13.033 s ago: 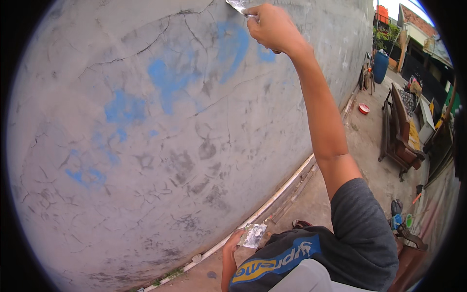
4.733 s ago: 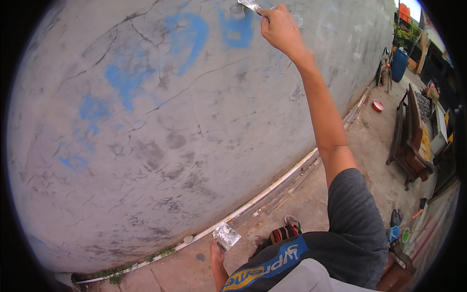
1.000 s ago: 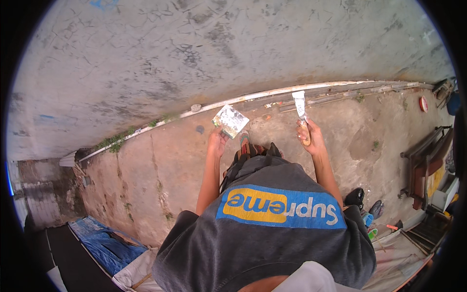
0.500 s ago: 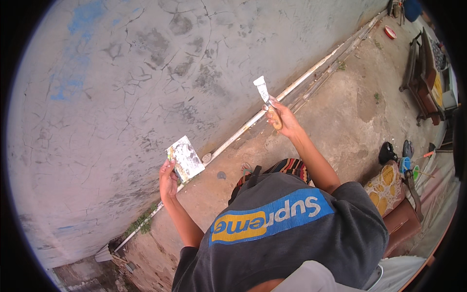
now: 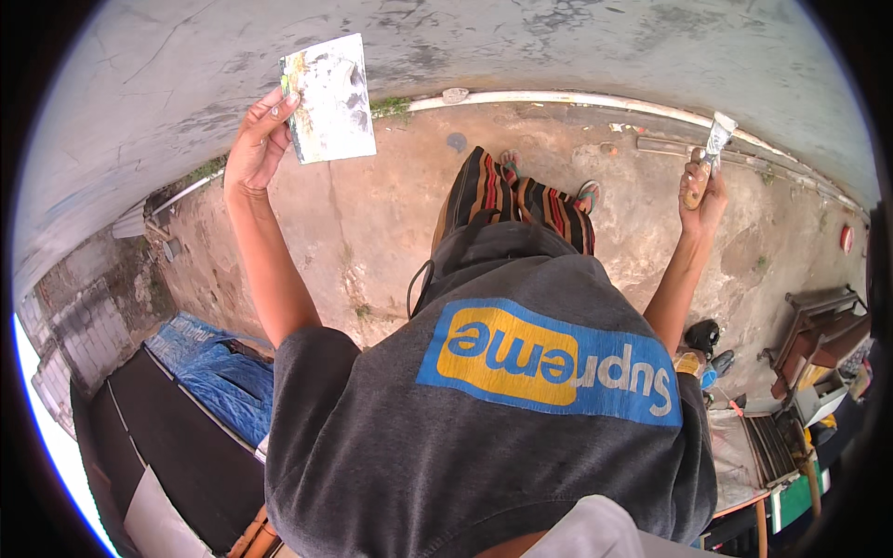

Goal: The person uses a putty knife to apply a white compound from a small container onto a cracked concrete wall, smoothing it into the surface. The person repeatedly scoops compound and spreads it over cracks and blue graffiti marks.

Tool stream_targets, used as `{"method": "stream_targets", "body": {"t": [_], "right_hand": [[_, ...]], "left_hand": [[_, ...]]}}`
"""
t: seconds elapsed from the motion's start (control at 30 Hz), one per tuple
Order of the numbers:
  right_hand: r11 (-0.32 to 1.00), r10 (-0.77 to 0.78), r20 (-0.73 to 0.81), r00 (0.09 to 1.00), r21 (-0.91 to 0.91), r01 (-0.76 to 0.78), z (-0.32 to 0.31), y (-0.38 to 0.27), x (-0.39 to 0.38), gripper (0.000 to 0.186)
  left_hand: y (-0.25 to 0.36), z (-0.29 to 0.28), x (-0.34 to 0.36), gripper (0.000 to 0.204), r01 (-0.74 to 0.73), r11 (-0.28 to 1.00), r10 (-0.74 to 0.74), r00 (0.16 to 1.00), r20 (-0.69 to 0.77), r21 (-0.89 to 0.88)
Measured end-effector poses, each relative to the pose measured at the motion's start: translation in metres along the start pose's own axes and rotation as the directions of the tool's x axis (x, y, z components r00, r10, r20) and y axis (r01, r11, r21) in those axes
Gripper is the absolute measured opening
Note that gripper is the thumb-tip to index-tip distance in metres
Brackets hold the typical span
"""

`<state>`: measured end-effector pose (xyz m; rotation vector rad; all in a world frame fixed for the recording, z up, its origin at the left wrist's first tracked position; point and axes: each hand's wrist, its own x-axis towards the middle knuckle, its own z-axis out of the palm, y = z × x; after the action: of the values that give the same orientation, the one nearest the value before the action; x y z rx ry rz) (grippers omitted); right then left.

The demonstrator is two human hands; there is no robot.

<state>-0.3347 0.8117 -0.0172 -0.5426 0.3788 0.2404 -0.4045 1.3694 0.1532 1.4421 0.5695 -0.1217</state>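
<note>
My left hand (image 5: pixel 260 139) is up at the upper left, thumb and fingers closed on the edge of a flat rectangular plate (image 5: pixel 332 98) smeared with white paste and darker stains. At the right, my right hand (image 5: pixel 698 195) grips the wooden handle of a putty knife (image 5: pixel 718 135), whose blade points upward and is coated white. The grey, cracked wall (image 5: pixel 484 51) spans the top of the view, behind both tools; whether either tool touches it I cannot tell, but both look apart from it. My feet (image 5: pixel 586 195) in sandals stand on the concrete ground below.
A white pipe (image 5: pixel 549 98) runs along the wall's foot. At the right are a red bowl (image 5: pixel 846 238), a dark wooden bench (image 5: pixel 809 344), shoes (image 5: pixel 702 339) and assorted clutter. Lower left, a blue tarp (image 5: pixel 214 381) lies beside dark sheeting (image 5: pixel 139 437).
My right arm has come down from the wall. My view has swung downward; my hands have moved farther apart, the left with the plate now high at the left.
</note>
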Motion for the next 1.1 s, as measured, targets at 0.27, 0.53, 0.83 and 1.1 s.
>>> {"method": "stream_targets", "body": {"t": [0.27,0.53,0.83,1.1], "right_hand": [[0.933,-0.330,-0.066,0.942,-0.173,0.315,0.080,0.016,0.044,0.043],[0.757,-0.631,-0.156,0.760,-0.337,0.560,0.145,0.077,0.096,0.044],[0.505,-0.849,-0.157,0.504,-0.522,0.687,0.177,0.080,0.144,0.043],[0.281,-0.939,-0.094,0.331,-0.765,0.579,0.175,0.074,0.177,0.038]], "left_hand": [[-0.042,-0.025,-0.020,0.046,-0.008,0.975,-0.004,0.999,-0.051,-0.222],[-0.059,0.043,0.026,0.034,0.153,0.976,-0.128,0.979,0.160,-0.154],[-0.074,0.037,0.031,0.034,0.228,0.970,-0.207,0.958,0.200,-0.085],[-0.074,0.028,0.036,0.037,0.235,0.969,-0.217,0.956,0.197,-0.070]]}}
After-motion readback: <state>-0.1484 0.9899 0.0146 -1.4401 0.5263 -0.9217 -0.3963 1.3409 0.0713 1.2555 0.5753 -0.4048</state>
